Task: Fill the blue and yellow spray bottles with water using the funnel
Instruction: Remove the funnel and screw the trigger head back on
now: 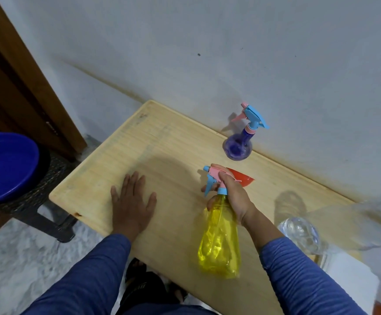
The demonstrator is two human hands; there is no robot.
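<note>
I am seeing the right hand (232, 196) gripping the yellow spray bottle (219, 242) by its neck, while the left hand (131, 203) is lying flat, fingers apart, beside that bottle on the table (173, 146).

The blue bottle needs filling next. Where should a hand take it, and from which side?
Probably by the narrow neck just below the sprayer of the blue spray bottle, coming from the front: it stands upright against the wall, its round base is wider, and the trigger points left.

The right hand (232, 192) hides most of the red funnel (242, 178).
</note>
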